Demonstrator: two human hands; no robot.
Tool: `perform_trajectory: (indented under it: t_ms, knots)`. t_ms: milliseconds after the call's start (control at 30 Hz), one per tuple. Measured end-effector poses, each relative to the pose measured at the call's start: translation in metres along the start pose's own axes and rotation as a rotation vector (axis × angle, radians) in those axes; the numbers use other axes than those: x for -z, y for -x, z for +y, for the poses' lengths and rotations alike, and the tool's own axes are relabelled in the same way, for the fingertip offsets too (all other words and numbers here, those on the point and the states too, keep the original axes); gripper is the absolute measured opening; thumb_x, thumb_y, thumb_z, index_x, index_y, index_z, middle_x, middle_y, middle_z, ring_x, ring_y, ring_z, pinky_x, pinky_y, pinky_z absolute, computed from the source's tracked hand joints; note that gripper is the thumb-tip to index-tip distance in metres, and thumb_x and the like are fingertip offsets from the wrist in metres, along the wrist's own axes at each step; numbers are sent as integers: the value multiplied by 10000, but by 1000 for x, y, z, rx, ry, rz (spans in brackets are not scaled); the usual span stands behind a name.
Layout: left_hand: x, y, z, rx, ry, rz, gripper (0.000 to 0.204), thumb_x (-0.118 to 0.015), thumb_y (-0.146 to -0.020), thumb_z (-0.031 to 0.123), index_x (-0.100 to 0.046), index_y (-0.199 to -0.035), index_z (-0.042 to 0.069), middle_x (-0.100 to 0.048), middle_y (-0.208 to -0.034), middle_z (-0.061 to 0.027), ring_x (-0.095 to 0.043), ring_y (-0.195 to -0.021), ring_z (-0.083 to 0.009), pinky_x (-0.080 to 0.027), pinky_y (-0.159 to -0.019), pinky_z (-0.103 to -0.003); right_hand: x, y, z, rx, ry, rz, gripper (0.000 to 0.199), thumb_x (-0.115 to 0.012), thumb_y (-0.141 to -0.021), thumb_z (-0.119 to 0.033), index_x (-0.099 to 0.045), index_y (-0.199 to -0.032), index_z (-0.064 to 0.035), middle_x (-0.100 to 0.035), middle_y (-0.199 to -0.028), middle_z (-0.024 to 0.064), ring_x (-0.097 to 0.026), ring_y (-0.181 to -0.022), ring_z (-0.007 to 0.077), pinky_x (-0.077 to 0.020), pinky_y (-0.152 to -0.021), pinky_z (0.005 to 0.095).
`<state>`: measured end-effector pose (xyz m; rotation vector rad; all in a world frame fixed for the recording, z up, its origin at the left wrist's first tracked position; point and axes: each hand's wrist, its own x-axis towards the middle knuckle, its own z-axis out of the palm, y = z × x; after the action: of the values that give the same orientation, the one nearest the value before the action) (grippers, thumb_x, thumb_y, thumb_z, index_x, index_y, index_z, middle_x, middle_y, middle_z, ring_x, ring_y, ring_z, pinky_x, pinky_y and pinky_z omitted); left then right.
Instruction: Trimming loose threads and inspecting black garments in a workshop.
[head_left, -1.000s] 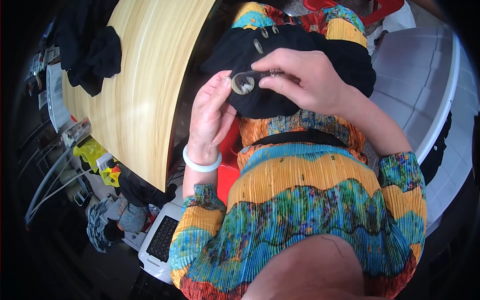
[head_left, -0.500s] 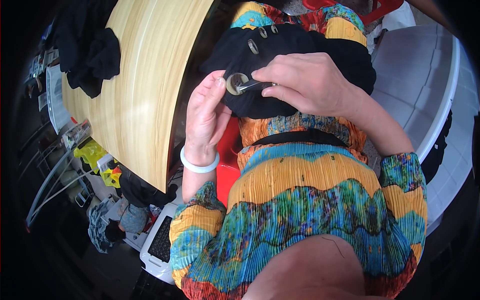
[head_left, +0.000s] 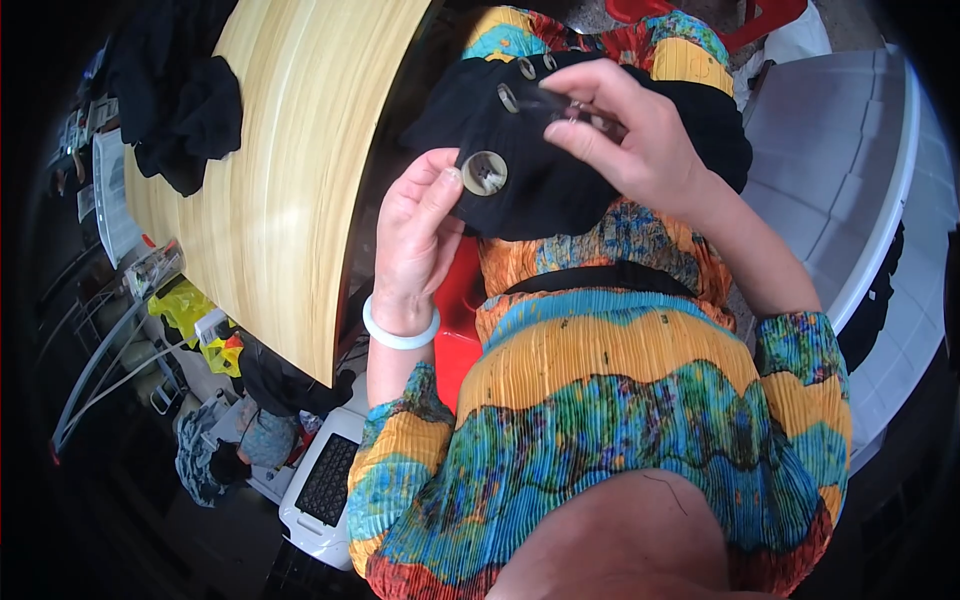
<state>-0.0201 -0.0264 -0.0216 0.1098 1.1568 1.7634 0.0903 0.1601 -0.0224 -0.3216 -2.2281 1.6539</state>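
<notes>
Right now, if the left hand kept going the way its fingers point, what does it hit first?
The button on the black cloth. The left hand points up and right, its fingertips already at the button's edge. Beyond that, probably the right hand; depth unclear.

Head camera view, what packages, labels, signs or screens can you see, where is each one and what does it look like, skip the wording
Yellow plastic bags: left, below the wooden table; crumpled, bright yellow.
Yellow package: just beneath them; small, with red marks.
Clear wrapped packet: at the table's left edge; long, see-through.
Papers: far left edge; flat, pale, print too small to tell.
White keyboard device: lower left; white casing, dark keys.
No signs or lit screens show.
</notes>
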Motion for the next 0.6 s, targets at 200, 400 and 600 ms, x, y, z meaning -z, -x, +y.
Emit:
perform_trajectory:
  t_ms: [200,400,600]
  knots:
    - [10,21,26,-88,-116,-22,210,-520,-753,67,-512,-940,-27,-574,-844,-89,-546,-792,-141,-424,-739,-229,32,-12,63,-170,95,97,327,-623,-754,-180,-514,-1017,-19,-572,-743,49,-544,-681,86,-423,-617,208]
    - [39,75,49,-222,-246,-15,138,-495,-561,142,-445,-622,29,-464,-606,-72,-417,-570,-173,-353,-569,-285,57,-17,99,-247,478,-108,498,-601,-729,-364,-501,-1092,-37,-572,-984,113,-550,-899,229,-425,-785,310]
    - [71,54,-12,65,-1776,83,145,-463,-652,34,-508,-783,-8,-542,-757,-233,-520,-753,-400,-426,-675,-459,54,-48,144,-488,414,-287,609,-597,-728,-419,-460,-1155,-8,-514,-1123,159,-483,-1059,254,-379,-890,314]
